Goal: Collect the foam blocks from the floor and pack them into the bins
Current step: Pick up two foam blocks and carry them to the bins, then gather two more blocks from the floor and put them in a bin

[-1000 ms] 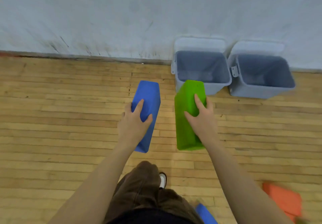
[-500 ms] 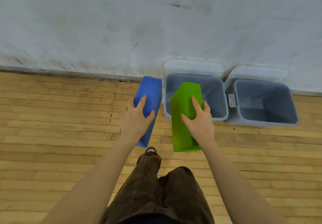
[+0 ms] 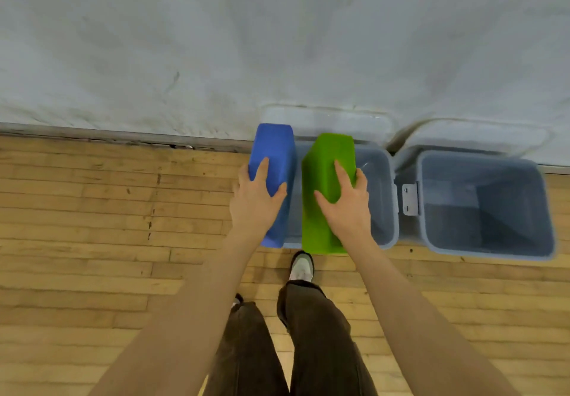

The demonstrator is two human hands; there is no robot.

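Note:
My left hand (image 3: 256, 203) grips a long blue foam block (image 3: 273, 152), held over the left rim of the left grey bin (image 3: 381, 198). My right hand (image 3: 345, 207) grips a long green foam block (image 3: 327, 164), held above that same bin's open mouth. Both blocks point away from me towards the wall. The right grey bin (image 3: 487, 204) stands beside it and nothing shows inside it.
Both bins stand against a pale grey wall (image 3: 216, 56), their lids (image 3: 324, 118) leaning back on it. A metal hinge plate (image 3: 409, 200) sits between the bins. My legs and shoes (image 3: 301, 267) are on the wooden floor (image 3: 92, 226) just before the left bin.
I have stepped closer to the bins. Both blocks moved forward, from over the floor in front of the bins to above the left bin. Orange and blue blocks on the floor dropped out of view.

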